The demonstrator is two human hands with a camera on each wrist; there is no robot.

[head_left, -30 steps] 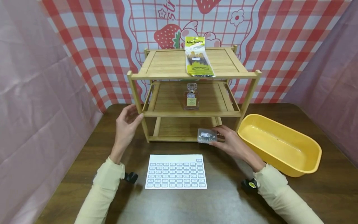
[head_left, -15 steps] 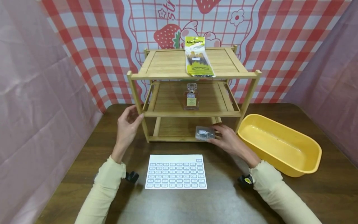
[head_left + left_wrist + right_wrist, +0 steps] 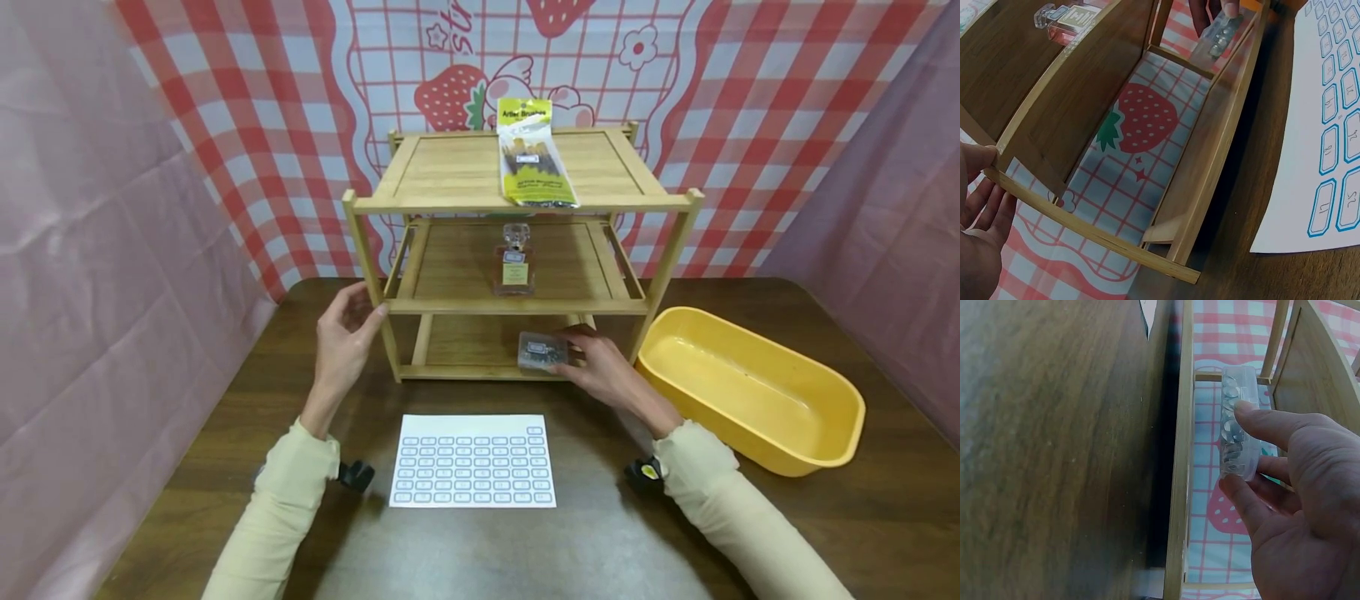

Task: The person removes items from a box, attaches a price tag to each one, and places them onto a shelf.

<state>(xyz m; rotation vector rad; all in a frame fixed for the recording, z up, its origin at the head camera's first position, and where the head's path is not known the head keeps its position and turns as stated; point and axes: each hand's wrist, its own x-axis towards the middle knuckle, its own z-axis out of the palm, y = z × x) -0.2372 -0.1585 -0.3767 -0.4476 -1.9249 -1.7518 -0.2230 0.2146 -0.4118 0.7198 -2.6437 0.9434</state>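
My right hand (image 3: 603, 371) grips a small clear plastic box (image 3: 542, 352) by its right end, thumb in front and fingers behind. Shiny silver pieces, some round, show through its wall in the right wrist view, where the box (image 3: 1239, 425) is above the bottom shelf's front bar. A small label is stuck on the box. My left hand (image 3: 341, 350) holds the front left post of the three-tier wooden rack (image 3: 442, 167) at the middle shelf's height. In the left wrist view the left thumb (image 3: 982, 155) presses on the post; the other fingers lie behind it.
A labelled perfume bottle (image 3: 514, 271) stands on the middle shelf. A packet of artist brushes (image 3: 534, 167) lies on the top shelf. A white sheet of numbered labels (image 3: 472, 462) lies on the table before the rack. To the right stands a yellow plastic basin (image 3: 742, 392).
My right hand has moved left and slightly up with the plastic box, over the bottom shelf's front edge. The left hand stays at the post.
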